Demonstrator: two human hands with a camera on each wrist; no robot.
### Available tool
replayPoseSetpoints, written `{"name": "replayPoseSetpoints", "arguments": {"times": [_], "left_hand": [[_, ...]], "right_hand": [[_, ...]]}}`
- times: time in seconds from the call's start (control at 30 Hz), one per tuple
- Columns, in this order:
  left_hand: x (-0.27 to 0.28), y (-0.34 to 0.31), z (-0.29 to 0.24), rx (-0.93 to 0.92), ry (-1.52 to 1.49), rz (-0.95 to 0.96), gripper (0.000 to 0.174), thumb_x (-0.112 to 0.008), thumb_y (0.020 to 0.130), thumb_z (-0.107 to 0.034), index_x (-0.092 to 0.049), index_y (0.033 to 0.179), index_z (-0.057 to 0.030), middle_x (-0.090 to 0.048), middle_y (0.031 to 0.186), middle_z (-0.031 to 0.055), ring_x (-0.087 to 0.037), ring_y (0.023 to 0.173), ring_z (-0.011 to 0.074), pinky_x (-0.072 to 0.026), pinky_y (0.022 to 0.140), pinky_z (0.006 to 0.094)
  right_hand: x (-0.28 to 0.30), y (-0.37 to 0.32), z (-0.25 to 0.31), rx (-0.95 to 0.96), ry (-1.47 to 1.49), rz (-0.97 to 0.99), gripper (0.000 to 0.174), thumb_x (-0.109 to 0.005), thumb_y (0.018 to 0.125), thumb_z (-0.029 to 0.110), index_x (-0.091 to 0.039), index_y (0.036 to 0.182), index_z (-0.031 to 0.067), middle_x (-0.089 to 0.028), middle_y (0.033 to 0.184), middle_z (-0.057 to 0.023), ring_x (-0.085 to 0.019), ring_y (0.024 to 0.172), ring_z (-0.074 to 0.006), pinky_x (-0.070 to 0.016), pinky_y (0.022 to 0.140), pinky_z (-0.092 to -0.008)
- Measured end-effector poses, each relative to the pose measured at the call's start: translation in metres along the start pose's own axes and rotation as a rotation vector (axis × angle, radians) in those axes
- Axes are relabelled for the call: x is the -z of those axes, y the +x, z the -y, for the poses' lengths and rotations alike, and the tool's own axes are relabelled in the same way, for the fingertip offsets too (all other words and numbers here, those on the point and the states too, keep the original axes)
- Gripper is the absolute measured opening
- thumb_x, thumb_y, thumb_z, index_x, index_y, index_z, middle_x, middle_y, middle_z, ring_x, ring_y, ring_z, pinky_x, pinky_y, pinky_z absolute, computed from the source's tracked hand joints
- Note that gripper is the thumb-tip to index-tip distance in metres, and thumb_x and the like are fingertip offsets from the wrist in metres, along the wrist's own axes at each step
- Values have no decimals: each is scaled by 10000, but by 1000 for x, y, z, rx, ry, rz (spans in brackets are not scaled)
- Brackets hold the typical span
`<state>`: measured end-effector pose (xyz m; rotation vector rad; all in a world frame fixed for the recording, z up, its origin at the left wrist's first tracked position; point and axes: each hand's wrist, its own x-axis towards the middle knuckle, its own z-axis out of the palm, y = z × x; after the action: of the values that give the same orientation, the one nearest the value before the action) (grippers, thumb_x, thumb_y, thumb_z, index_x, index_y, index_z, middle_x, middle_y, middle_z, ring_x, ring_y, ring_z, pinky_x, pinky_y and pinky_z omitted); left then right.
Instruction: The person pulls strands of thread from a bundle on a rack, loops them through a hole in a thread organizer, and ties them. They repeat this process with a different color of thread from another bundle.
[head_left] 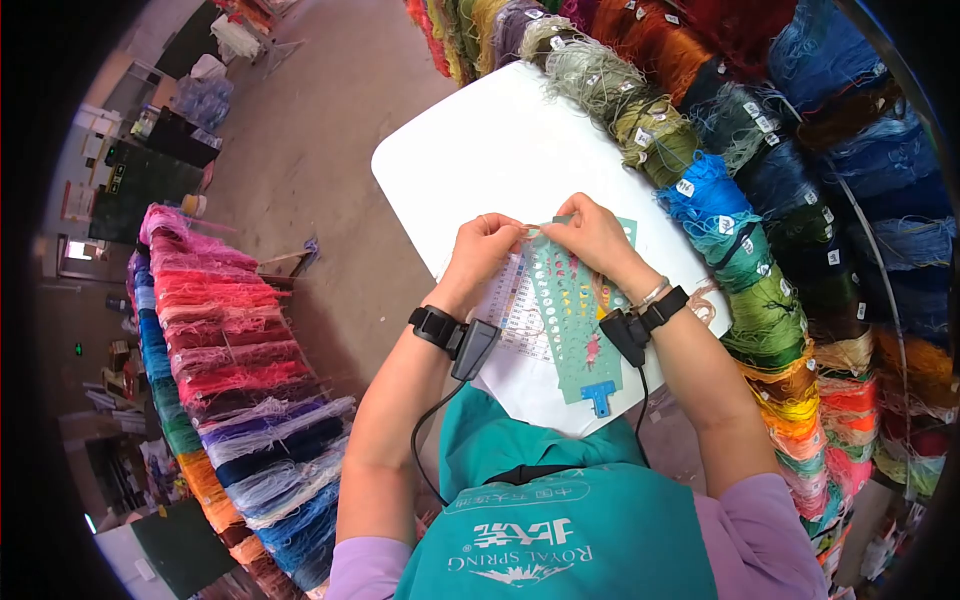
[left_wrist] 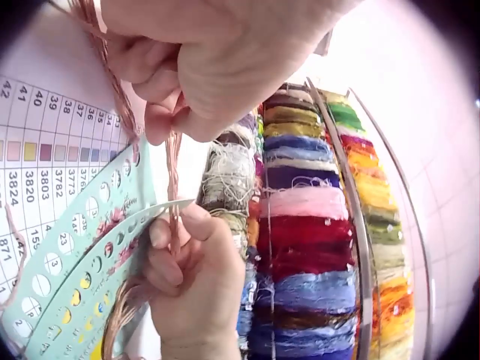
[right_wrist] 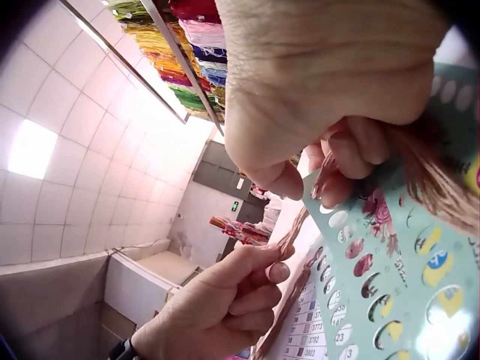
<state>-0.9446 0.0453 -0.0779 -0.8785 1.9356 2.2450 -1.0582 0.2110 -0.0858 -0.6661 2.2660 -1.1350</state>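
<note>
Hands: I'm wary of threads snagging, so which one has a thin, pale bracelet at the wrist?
The right hand: the bracelet sits between it and the black strap; none shows by the left hand.

Thread racks (head_left: 235, 345) left and right of table (head_left: 450, 150); chart (head_left: 518, 322) on table; cards (head_left: 572, 370) partly over chart, clip (head_left: 599, 398) at near end.

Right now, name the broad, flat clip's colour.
The broad, flat clip is blue, clearest in the head view.

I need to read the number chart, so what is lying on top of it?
Green punched cards overlap one side of the chart, and pinkish thread passes over part of it; whatever they cover cannot be seen.
</note>
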Motion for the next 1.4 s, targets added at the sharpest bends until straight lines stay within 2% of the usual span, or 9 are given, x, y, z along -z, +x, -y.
{"name": "replayPoseSetpoints", "arguments": {"times": [0.33, 0.4, 0.6, 0.7, 0.8, 0.9, 1.03, 1.13, 1.4], "left_hand": [[-12, -9, -6, 93, -245, 243, 166, -579, 936, -199, -635, 875, -55, -432, 625, -75, -312, 497, 14, -233, 427, 184], [-15, -10, -9, 99, -272, 269, 202, -553, 948, -201, -649, 848, -54, -428, 602, -71, -308, 493, 18, -228, 432, 198], [-41, 18, 11, -331, 297, 20, 293, -567, 958, -216, -691, 837, 21, -586, 642, -19, -510, 571, 79, -426, 540, 246], [-43, 19, 3, -392, 835, -38, 314, -591, 959, -243, -683, 881, 46, -633, 695, -1, -572, 633, 104, -474, 597, 267], [-43, 18, -1, -370, 969, -62, 281, -587, 963, -234, -683, 913, 25, -648, 748, 3, -570, 619, 118, -470, 591, 273], [-33, 36, 27, -368, 281, 133, 214, -567, 967, -206, -654, 958, -10, -572, 701, -22, -491, 541, 98, -422, 509, 238], [-11, 6, 0, 242, -776, 374, 135, -535, 987, -210, -547, 913, -97, -330, 632, -61, -266, 488, 33, -231, 386, 165], [27, -14, -1, 182, -927, 573, 189, -504, 1002, -231, -484, 847, -125, -326, 643, -65, -278, 486, 37, -238, 385, 167], [212, -78, -28, -208, -1022, 178, 230, -449, 1018, -203, -452, 808, -108, -269, 605, -49, -238, 466, 66, -199, 392, 203]], "right_hand": [[-4, 2, -3, 28, -89, -28, 495, -704, 815, 472, -595, 978, 17, -634, 712, -82, -646, 669, -209, -501, 617, -336], [-7, 7, -12, 25, 124, 15, 490, -660, 866, 488, -596, 983, 17, -647, 730, -86, -636, 661, -190, -497, 612, -321], [-2, 8, -18, 65, 430, 89, 381, -662, 926, 378, -610, 1010, 9, -690, 862, -82, -636, 751, -125, -509, 672, -265], [2, 5, -15, 51, 521, 127, 318, -643, 951, 295, -612, 1063, -1, -676, 886, -57, -611, 797, -84, -499, 720, -226], [-3, 5, -15, 74, 563, 128, 321, -600, 976, 318, -621, 1056, 8, -659, 839, -34, -568, 734, -49, -466, 664, -194], [5, 6, -17, -3, 538, 179, 397, -573, 976, 412, -639, 954, 21, -654, 765, -32, -557, 670, -70, -443, 623, -212], [7, 1, -5, -40, 489, 154, 518, -489, 983, 525, -648, 881, 42, -618, 672, -17, -497, 588, -79, -384, 559, -232], [10, 3, -6, -89, 410, 162, 443, -531, 975, 456, -642, 876, 39, -638, 697, -29, -539, 614, -79, -423, 585, -231], [6, 6, -10, -67, 421, 196, 172, -638, 912, 189, -627, 934, 19, -678, 765, -50, -611, 680, -74, -467, 628, -208]]}}
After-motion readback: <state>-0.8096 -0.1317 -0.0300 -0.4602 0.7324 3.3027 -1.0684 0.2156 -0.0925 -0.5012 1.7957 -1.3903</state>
